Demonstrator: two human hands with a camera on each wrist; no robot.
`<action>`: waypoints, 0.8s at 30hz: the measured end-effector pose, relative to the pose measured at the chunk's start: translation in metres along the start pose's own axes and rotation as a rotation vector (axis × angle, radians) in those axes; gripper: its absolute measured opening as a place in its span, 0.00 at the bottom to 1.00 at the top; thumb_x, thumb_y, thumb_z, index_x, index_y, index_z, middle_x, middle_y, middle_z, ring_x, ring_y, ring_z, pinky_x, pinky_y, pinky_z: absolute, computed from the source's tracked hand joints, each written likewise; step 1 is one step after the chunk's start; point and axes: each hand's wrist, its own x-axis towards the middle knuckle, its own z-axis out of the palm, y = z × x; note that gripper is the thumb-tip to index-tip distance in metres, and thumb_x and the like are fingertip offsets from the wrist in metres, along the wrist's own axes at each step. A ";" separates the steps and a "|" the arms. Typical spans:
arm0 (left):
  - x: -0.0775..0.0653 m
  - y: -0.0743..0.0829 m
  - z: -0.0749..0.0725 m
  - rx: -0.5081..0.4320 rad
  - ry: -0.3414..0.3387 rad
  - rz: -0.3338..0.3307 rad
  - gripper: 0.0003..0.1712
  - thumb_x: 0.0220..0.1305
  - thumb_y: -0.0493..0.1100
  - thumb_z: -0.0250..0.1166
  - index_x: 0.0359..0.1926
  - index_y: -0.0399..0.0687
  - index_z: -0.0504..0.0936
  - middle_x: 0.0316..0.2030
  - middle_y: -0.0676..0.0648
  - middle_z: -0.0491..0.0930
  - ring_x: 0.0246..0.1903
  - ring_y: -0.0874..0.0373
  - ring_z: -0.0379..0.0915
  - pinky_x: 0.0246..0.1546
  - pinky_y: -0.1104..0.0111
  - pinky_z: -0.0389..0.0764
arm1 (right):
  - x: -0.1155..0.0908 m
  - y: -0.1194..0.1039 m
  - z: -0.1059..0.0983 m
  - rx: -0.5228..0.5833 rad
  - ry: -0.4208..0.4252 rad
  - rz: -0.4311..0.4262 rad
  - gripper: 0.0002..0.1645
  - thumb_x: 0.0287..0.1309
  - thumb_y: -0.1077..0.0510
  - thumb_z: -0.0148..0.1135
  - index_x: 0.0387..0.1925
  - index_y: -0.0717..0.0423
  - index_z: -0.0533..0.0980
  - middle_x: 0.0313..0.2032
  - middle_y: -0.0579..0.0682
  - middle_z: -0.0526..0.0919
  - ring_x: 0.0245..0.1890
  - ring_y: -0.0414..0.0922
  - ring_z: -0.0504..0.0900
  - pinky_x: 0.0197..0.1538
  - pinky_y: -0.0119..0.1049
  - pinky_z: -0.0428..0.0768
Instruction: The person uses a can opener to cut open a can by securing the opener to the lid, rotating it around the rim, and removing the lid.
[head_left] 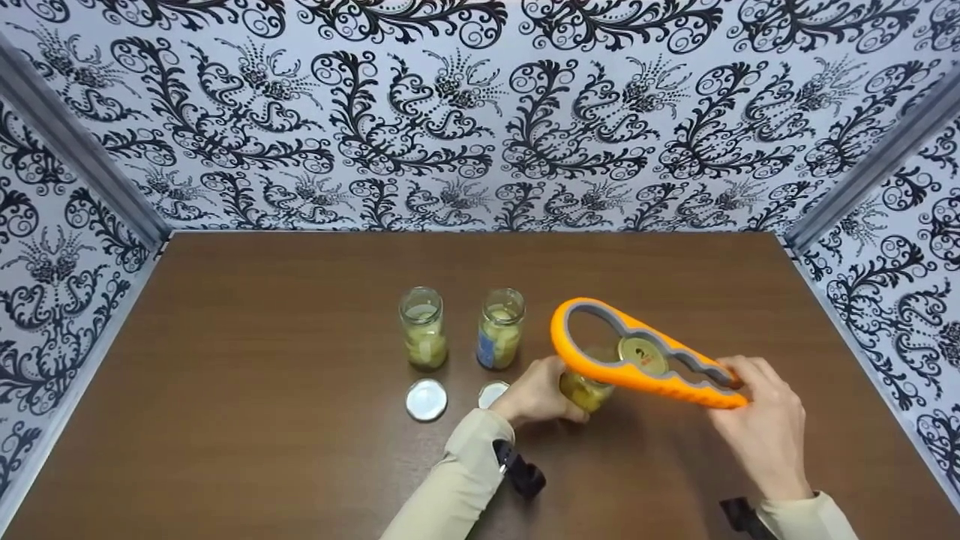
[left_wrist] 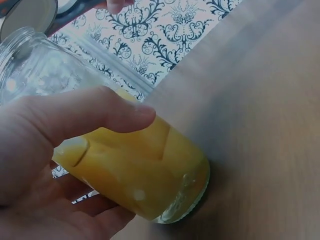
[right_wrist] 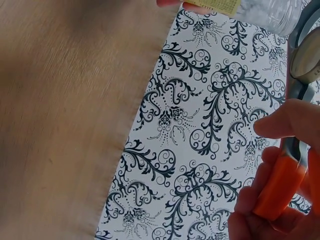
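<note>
My left hand (head_left: 536,394) grips a glass jar (left_wrist: 145,165) with yellow-orange pieces inside, tilted, its threaded mouth bare in the left wrist view. My right hand (head_left: 765,421) holds the handle end of an orange jar opener (head_left: 664,386) with grey inner edges. A gold lid (head_left: 643,355) marked with a 2 sits in the opener's middle opening. This lid (right_wrist: 306,57) shows beside the jar's mouth in the right wrist view. The opener's large loop lies above the jar in the head view and partly hides it.
Two uncapped glass jars with pale green contents, a left jar (head_left: 424,334) and a right jar (head_left: 502,330), stand upright on the brown table (head_left: 262,337). Before them lie a white lid (head_left: 427,400) and a second lid (head_left: 490,393), partly behind my left hand. Patterned walls (head_left: 450,112) border the table.
</note>
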 end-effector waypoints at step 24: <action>0.040 -0.014 -0.006 -0.190 0.145 -0.050 0.35 0.41 0.30 0.77 0.52 0.48 0.75 0.42 0.52 0.77 0.43 0.57 0.71 0.49 0.65 0.70 | -0.002 0.001 -0.010 -0.046 -0.038 0.192 0.17 0.35 0.69 0.73 0.33 0.60 0.81 0.33 0.54 0.80 0.32 0.52 0.76 0.37 0.46 0.67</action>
